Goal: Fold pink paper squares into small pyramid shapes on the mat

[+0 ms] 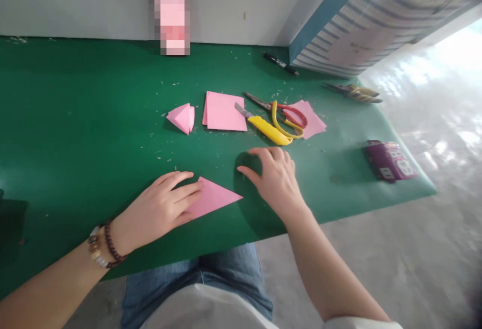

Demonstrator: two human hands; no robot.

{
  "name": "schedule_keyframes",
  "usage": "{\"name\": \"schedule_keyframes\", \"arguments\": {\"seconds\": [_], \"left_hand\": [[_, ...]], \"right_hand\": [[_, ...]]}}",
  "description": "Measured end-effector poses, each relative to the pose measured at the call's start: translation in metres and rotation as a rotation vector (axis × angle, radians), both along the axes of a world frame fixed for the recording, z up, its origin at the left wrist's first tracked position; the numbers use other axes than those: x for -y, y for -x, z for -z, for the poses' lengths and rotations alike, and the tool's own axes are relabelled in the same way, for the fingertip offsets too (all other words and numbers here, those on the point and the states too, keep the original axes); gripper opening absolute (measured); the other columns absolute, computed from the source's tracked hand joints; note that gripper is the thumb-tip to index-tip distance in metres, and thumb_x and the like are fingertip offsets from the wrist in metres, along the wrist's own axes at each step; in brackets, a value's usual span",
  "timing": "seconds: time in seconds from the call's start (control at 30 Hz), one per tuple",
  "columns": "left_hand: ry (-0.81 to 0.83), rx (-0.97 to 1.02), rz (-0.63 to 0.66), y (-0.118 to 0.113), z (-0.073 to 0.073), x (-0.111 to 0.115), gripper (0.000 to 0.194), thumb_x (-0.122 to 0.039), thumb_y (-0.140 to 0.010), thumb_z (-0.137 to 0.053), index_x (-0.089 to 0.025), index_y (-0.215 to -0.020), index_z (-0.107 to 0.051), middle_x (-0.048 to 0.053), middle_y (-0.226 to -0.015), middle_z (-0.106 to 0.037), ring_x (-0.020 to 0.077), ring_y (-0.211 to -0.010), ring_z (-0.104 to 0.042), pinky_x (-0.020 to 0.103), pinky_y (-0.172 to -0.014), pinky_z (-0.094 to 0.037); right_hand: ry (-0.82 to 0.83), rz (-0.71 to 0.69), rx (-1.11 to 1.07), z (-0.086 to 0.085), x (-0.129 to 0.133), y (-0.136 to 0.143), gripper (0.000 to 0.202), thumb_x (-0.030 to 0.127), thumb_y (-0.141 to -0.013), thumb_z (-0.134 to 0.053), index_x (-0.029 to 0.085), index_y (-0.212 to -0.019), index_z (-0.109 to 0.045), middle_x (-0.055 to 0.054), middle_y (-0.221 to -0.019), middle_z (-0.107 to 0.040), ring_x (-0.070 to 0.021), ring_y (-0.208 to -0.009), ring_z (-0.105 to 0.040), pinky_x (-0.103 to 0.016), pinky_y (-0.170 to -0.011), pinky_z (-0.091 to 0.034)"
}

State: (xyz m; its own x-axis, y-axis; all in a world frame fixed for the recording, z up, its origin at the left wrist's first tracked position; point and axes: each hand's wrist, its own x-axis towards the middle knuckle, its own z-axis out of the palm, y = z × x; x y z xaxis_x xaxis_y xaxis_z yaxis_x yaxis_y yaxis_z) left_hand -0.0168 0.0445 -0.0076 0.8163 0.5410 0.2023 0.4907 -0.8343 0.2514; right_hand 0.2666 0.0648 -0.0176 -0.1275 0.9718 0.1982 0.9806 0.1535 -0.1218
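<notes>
A folded pink paper triangle (216, 196) lies on the green table, its sharp tip pointing right. My left hand (165, 201) rests flat over its left part, fingers spread, hiding that side. To the right, apart from the paper, my right hand (276, 178) hovers or rests with thumb and fingers parted and nothing between them. Just beyond it lie a yellow utility knife (269, 130) with its blade out and scissors (288, 118) with red and yellow handles. The knife's blade tip overlaps a stack of square pink paper (226, 111). A folded pink paper piece (182, 118) sits left of that stack.
More pink paper (312, 120) lies partly under the scissors. A black pen (280, 63) is near a striped box (350, 27) at the back right. Pliers (356, 92) and a purple packet (391, 160) lie near the right table edge. A white wall (233, 2) stands behind.
</notes>
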Motion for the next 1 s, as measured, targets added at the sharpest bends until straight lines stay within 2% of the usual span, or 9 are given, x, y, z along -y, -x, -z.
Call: {"name": "schedule_keyframes", "arguments": {"seconds": [0.1,0.2,0.3,0.37,0.43,0.53,0.63,0.87,1.0], "left_hand": [[0.009,-0.025,0.001,0.000,0.000,-0.001,0.030,-0.021,-0.095,-0.052,-0.016,-0.124,-0.060,0.007,-0.139,-0.055,0.0289,-0.131,-0.044,0.052,-0.109,-0.042],[0.002,-0.030,-0.015,-0.001,0.001,-0.001,0.029,-0.012,-0.094,-0.050,-0.019,-0.119,-0.063,0.007,-0.139,-0.055,0.0278,-0.133,-0.043,0.053,-0.113,-0.038],[-0.018,0.006,-0.014,-0.001,0.002,-0.001,0.037,-0.003,-0.091,-0.046,-0.021,-0.116,-0.065,0.005,-0.126,-0.062,0.0261,-0.129,-0.046,0.053,-0.114,-0.037],[-0.017,0.028,-0.001,-0.002,0.003,-0.001,0.041,0.001,-0.089,-0.043,-0.022,-0.115,-0.066,0.003,-0.123,-0.064,0.0249,-0.128,-0.047,0.053,-0.114,-0.036],[-0.007,0.055,0.002,-0.002,0.002,-0.002,0.040,0.001,-0.089,-0.043,-0.021,-0.112,-0.067,0.004,-0.124,-0.064,0.0241,-0.127,-0.048,0.052,-0.114,-0.036],[0.003,0.126,-0.084,-0.005,0.002,-0.001,0.023,-0.015,-0.091,-0.054,-0.017,-0.111,-0.065,0.009,-0.127,-0.062,0.0256,-0.124,-0.051,0.048,-0.109,-0.041],[0.021,0.123,-0.207,-0.008,0.002,0.001,0.042,-0.038,-0.087,-0.065,-0.016,-0.122,-0.059,0.012,-0.128,-0.061,0.0280,-0.119,-0.054,0.047,-0.103,-0.046],[0.134,0.127,-0.306,-0.018,0.001,0.007,0.067,-0.028,-0.085,-0.069,-0.020,-0.143,-0.036,0.009,-0.135,-0.056,0.0241,-0.119,-0.054,0.042,-0.102,-0.045],[0.077,0.205,-0.330,-0.020,0.002,0.011,0.056,-0.018,-0.089,-0.062,-0.019,-0.140,-0.038,0.007,-0.119,-0.065,0.0198,-0.106,-0.060,0.037,-0.096,-0.048]], "right_hand": [[-0.076,0.113,0.065,0.005,0.010,-0.050,0.041,0.057,-0.088,-0.057,0.019,-0.104,-0.064,-0.013,-0.093,-0.063,-0.0303,-0.086,-0.057,-0.044,-0.071,-0.044],[-0.111,0.230,0.124,0.004,0.019,-0.098,0.045,0.058,-0.092,-0.046,0.020,-0.079,-0.066,-0.011,-0.074,-0.065,-0.0270,-0.075,-0.057,-0.042,-0.067,-0.040],[-0.130,0.207,0.166,-0.007,0.025,-0.116,0.044,0.051,-0.096,-0.038,0.021,-0.089,-0.069,-0.012,-0.070,-0.067,-0.0263,-0.072,-0.057,-0.041,-0.063,-0.038],[-0.203,0.152,0.120,-0.018,0.028,-0.103,0.034,0.036,-0.098,-0.040,0.018,-0.109,-0.066,-0.014,-0.090,-0.069,-0.0278,-0.082,-0.058,-0.043,-0.071,-0.044],[-0.234,0.015,0.000,-0.028,0.030,-0.074,0.026,0.033,-0.096,-0.048,0.019,-0.107,-0.067,-0.012,-0.093,-0.068,-0.0262,-0.086,-0.058,-0.043,-0.079,-0.047],[-0.045,-0.263,-0.184,-0.034,0.032,-0.021,0.024,0.040,-0.091,-0.061,0.020,-0.103,-0.068,-0.009,-0.096,-0.068,-0.0238,-0.090,-0.058,-0.039,-0.081,-0.049],[0.126,-0.358,-0.225,-0.027,0.035,0.018,0.032,0.044,-0.081,-0.073,0.021,-0.104,-0.068,-0.009,-0.102,-0.066,-0.0253,-0.092,-0.057,-0.039,-0.078,-0.048],[0.094,-0.340,-0.371,-0.011,0.047,0.034,0.013,0.021,-0.083,-0.072,0.020,-0.084,-0.060,-0.004,-0.089,-0.064,-0.0199,-0.084,-0.053,-0.033,-0.074,-0.042],[0.035,-0.405,-0.436,-0.011,0.057,0.037,0.012,0.014,-0.091,-0.057,0.020,-0.082,-0.054,0.000,-0.075,-0.064,-0.0159,-0.073,-0.052,-0.030,-0.069,-0.038]]}}
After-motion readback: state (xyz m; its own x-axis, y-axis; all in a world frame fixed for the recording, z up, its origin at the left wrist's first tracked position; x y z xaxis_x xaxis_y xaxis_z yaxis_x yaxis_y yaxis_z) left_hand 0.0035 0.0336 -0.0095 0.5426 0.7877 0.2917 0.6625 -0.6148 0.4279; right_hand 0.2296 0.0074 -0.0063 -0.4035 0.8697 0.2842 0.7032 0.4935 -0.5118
